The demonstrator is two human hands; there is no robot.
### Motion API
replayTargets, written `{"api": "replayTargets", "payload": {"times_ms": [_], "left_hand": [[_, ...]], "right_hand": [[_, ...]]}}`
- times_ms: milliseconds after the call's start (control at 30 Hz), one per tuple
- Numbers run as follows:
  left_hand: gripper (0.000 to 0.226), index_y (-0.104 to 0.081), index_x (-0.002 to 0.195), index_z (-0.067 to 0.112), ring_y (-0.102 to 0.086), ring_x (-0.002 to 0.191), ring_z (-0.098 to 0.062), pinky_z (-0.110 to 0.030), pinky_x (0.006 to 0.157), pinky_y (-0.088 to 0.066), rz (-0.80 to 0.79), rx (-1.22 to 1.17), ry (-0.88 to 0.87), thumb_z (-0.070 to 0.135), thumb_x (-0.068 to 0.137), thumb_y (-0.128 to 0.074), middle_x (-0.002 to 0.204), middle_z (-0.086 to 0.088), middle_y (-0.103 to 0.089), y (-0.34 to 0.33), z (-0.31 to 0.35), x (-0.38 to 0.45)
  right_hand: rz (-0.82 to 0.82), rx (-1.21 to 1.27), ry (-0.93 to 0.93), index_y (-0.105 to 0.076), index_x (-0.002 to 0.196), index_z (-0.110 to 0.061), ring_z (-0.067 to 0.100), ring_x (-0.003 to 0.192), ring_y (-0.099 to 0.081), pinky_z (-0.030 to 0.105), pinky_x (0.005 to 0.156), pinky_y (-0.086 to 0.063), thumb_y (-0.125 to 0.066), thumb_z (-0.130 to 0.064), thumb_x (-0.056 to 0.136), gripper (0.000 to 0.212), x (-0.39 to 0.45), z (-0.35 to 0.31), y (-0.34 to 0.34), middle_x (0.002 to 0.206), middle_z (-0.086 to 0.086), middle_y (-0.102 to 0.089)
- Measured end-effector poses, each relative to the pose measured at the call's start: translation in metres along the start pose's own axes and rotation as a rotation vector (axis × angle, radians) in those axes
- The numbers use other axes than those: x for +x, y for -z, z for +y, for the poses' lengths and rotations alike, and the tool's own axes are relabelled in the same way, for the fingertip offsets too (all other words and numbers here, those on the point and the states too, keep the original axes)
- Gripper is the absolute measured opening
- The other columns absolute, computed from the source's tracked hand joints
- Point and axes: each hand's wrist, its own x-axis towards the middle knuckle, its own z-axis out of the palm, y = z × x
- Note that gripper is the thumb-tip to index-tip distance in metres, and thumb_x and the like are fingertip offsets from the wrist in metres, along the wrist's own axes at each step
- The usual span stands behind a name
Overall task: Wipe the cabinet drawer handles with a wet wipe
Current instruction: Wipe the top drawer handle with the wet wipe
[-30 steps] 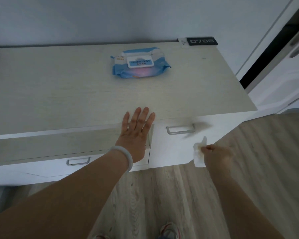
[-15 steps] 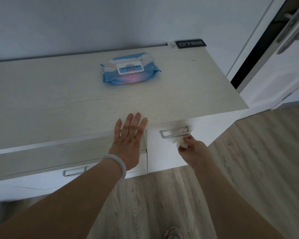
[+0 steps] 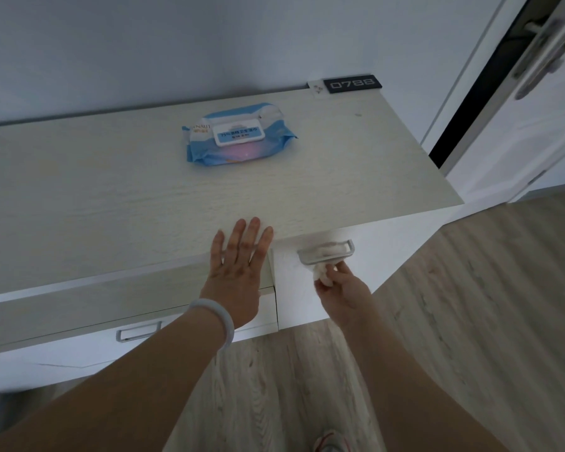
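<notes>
A: Right hand (image 3: 341,288)?
B: Fingers curled round the bunched wet wipe (image 3: 323,275), pressing it up against the underside of the right drawer handle (image 3: 327,252). Part of the wipe shows above the bar too, so it wraps through the handle. A second ago that hand hung clear of the drawer, down and to the right of the handle, with the wipe dangling flat; half a second ago it had just reached the bar's lower right corner. Now it sits further under the middle of the bar.

A: Left hand (image 3: 238,265)?
B: Flat, fingers straight and spread, palm down on the front edge of the bench (image 3: 111,197), just left of the handle. Same spot and pose across all three frames. White bangle (image 3: 217,321) on that wrist.

A: Other handle?
B: Left drawer handle (image 3: 137,334) sits well left of and below the wiped one, on a drawer front standing out further. Nothing touching it.

A: Elsewhere?
B: Blue wipe pack (image 3: 238,135), lid closed, lies on the bench top behind the handle, toward the wall. Black number plate (image 3: 351,83) at the bench's back right corner. Door (image 3: 542,102) ajar to the right. Wood floor (image 3: 470,321) below.
</notes>
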Motion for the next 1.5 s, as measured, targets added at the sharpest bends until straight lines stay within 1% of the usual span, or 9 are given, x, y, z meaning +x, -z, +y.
{"api": "replayTargets", "payload": {"times_ms": [200,333,500,633,767,933,1067,1333,1500], "left_hand": [[0.124,-0.003,0.155,0.016,-0.004,0.15,-0.034,-0.055,0.118,-0.001,0.001,-0.001,-0.003,0.021,0.058,-0.079,0.163,-0.013,-0.003,0.001,0.0,0.0],[0.124,-0.002,0.155,0.016,-0.002,0.15,-0.034,-0.054,0.117,0.0,-0.013,-0.005,-0.001,0.02,0.058,-0.079,0.163,-0.013,-0.002,0.0,0.0,0.001],[0.122,0.003,0.155,0.016,0.002,0.15,-0.034,-0.056,0.118,-0.002,-0.028,-0.004,0.002,0.022,0.062,-0.076,0.163,-0.013,0.002,0.002,0.001,0.001],[0.122,0.003,0.155,0.016,0.002,0.15,-0.034,-0.056,0.118,-0.001,-0.03,-0.008,0.001,0.02,0.062,-0.075,0.163,-0.013,0.004,0.002,0.0,0.0],[0.122,0.002,0.155,0.016,0.001,0.15,-0.034,-0.057,0.118,-0.004,-0.026,-0.016,-0.001,0.02,0.061,-0.076,0.163,-0.013,0.002,0.001,0.0,0.0],[0.12,-0.004,0.155,0.015,-0.002,0.15,-0.034,-0.056,0.118,-0.005,-0.013,-0.011,0.001,0.019,0.06,-0.077,0.163,-0.014,-0.002,0.001,0.001,0.0],[0.121,0.001,0.155,0.015,0.001,0.15,-0.033,-0.056,0.118,-0.002,-0.024,-0.021,-0.006,0.019,0.061,-0.075,0.163,-0.012,0.002,0.001,0.001,0.0],[0.115,0.007,0.155,0.017,0.008,0.15,-0.033,-0.055,0.119,0.003,-0.031,-0.016,0.0,0.011,0.063,-0.062,0.163,-0.012,0.009,0.001,0.001,0.0],[0.113,0.009,0.155,0.017,0.008,0.15,-0.032,-0.055,0.119,0.004,-0.026,-0.016,0.004,0.008,0.062,-0.056,0.163,-0.011,0.009,0.0,0.002,0.0]], "right_hand": [[-0.003,0.071,0.043,-0.058,0.094,-0.001,0.014,0.058,-0.045,0.026,0.066,-0.05,-0.041,0.019,0.078,0.03,-0.004,-0.007,-0.003,0.072,0.007,-0.056],[-0.008,0.19,0.091,-0.056,0.086,-0.004,0.011,0.054,-0.04,0.022,0.062,-0.052,-0.036,0.012,0.092,0.026,-0.001,-0.019,0.002,0.064,0.005,-0.048],[-0.117,0.024,-0.003,-0.061,0.094,0.0,0.014,0.066,-0.062,0.027,0.075,-0.054,-0.041,0.008,0.093,0.021,-0.013,0.01,-0.01,0.083,0.009,-0.063],[-0.005,0.144,0.076,-0.062,0.096,0.0,0.017,0.077,-0.06,0.028,0.071,-0.054,-0.055,-0.006,0.09,0.011,-0.009,-0.011,-0.004,0.093,0.011,-0.063],[0.065,0.191,0.094,-0.062,0.095,-0.003,0.017,0.079,-0.055,0.03,0.07,-0.055,-0.054,-0.023,0.097,0.021,-0.003,-0.011,-0.007,0.091,0.008,-0.061],[0.004,-0.064,0.027,-0.07,0.092,0.002,0.016,0.082,-0.059,0.026,0.077,-0.057,-0.061,-0.011,0.089,0.017,-0.011,0.007,-0.011,0.092,0.011,-0.062],[0.038,0.189,0.131,-0.066,0.088,0.001,0.017,0.073,-0.059,0.026,0.074,-0.055,-0.057,-0.013,0.092,0.017,-0.007,-0.018,0.001,0.085,0.01,-0.066],[0.022,0.055,-0.029,-0.062,0.115,-0.005,0.022,0.094,-0.063,0.031,0.082,-0.049,-0.039,-0.055,0.096,0.058,-0.006,0.013,-0.006,0.107,0.01,-0.068],[0.044,0.143,0.045,-0.063,0.109,-0.008,0.025,0.093,-0.064,0.035,0.083,-0.049,-0.038,-0.062,0.093,0.062,-0.007,-0.012,-0.002,0.107,0.009,-0.068]]}}
